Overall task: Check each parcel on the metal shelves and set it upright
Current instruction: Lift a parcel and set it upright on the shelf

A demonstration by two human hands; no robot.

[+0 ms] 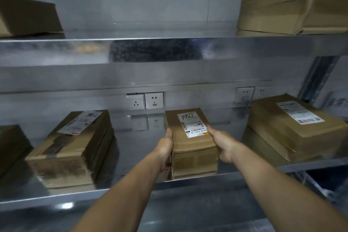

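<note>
Grip both-handed: left hand [166, 146], right hand [225, 146] clasp parcel [194, 158] sides, arms outstretched.

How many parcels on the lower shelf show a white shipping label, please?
3: left parcel, middle parcel, right parcel, all lying label-up. More may be hidden.

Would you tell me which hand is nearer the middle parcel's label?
Right. The right hand has its thumb beside the label; the left hand grips the opposite side of the parcel.
</note>
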